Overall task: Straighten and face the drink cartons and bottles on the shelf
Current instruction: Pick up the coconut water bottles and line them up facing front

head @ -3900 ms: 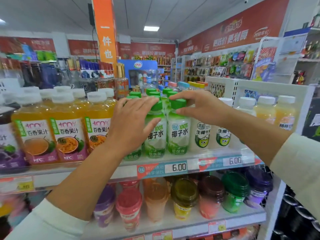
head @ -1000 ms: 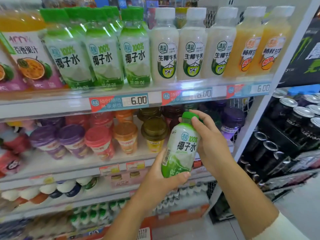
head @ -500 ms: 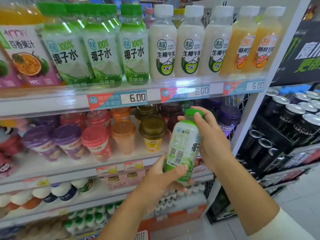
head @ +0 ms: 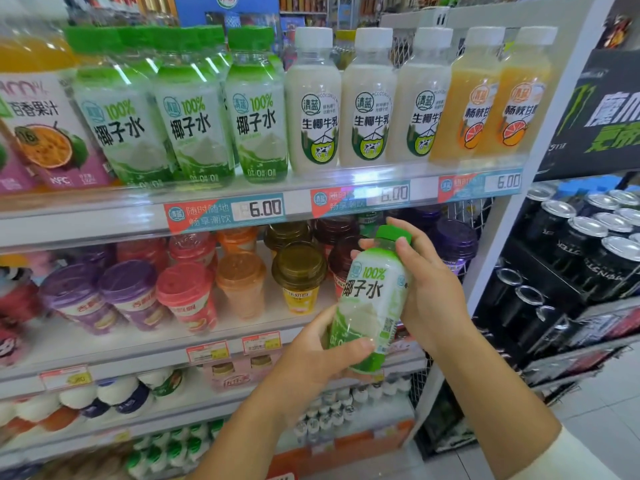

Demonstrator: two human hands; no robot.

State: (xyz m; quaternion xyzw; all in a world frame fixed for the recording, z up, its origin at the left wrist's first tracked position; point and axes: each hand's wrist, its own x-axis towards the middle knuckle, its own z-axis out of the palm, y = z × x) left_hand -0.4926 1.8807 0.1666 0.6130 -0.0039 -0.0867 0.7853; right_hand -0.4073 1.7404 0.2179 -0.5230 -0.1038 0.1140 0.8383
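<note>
I hold a green-capped coconut water bottle [head: 372, 299] in front of the second shelf, tilted slightly, its label towards me. My left hand [head: 311, 358] grips its base from below. My right hand [head: 426, 292] grips its upper body and cap from the right. On the top shelf [head: 104, 220] stand three matching coconut water bottles [head: 256, 109] in the front row, labels forward. Right of them are three white coconut milk bottles [head: 367, 102] and two orange drink bottles [head: 485, 98].
A passion-fruit juice bottle [head: 38, 126] stands at the far left. Lidded drink cups [head: 187, 292] fill the second shelf, with small bottles on lower shelves. A rack of black cans [head: 585, 244] stands to the right beyond the white shelf post [head: 540, 168].
Since 3.9 s ago I took one coconut water bottle off the top shelf. Over the last second I have turned it in both hands, so its front label faces me again.
</note>
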